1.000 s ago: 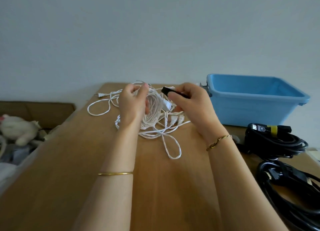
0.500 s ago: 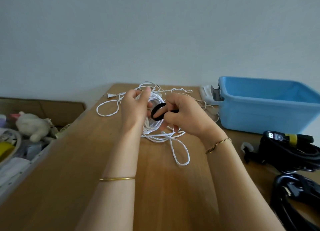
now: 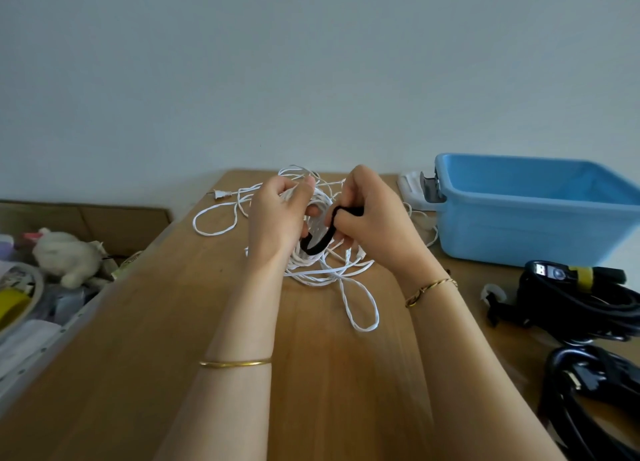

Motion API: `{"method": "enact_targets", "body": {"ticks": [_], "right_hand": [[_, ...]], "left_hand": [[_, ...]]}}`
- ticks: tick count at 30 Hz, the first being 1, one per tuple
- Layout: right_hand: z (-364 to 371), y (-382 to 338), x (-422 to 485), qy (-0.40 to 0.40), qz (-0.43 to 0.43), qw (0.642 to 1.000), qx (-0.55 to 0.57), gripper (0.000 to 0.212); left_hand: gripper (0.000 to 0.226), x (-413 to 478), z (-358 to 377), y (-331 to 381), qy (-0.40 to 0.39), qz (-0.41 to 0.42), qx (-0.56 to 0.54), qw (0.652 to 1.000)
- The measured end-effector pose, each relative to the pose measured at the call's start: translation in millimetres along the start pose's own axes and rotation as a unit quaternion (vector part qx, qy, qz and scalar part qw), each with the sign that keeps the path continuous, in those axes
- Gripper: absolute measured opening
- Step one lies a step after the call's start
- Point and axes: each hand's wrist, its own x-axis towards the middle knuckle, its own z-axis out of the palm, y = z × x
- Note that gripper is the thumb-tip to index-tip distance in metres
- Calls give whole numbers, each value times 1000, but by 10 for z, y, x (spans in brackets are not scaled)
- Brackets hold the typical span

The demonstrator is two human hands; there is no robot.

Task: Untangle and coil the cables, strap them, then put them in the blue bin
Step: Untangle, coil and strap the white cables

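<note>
A thin white cable point(image 3: 327, 273) lies in loose coils and stray loops at the far middle of the wooden table point(image 3: 138, 339), its plug point(image 3: 219, 194) off to the left. My left hand point(image 3: 277, 218) grips the gathered white coil from the left. My right hand point(image 3: 367, 218) pinches a black strap point(image 3: 320, 240), which curves down under the coil between both hands. The blue bin point(image 3: 526, 232) stands at the far right and looks empty.
Coiled black cables point(image 3: 581, 301) lie at the right edge, one bundle with a yellow strap point(image 3: 583, 275), and more black cable point(image 3: 595, 391) sits nearer. A small white clip point(image 3: 493, 292) lies beside them. Left of the table are a plush toy point(image 3: 67, 256) and clutter.
The black strap has gone from straight in my right hand to a loop, and now bends down under the white coil. My view has shifted left; both hands stay at the coil.
</note>
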Motion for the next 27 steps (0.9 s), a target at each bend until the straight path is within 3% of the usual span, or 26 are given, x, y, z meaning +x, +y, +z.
{"method": "enact_targets", "body": {"ticks": [3,10,19,27], "right_hand": [[-26,25,20,34,-10,999,-2,25],[-32,42,26,30,-48,996,-68,21],[-33,33,18,90,-100,988,-74,22],[-36,30,17,96,-108,987,-65,21]], "left_hand": [[24,4,0,-6,-2,17,14,1000],[25,11,15,-31,-3,31,28,999],[25,23,10,-31,-4,28,25,999],[32,54,-10,-55,19,62,73,995]]}}
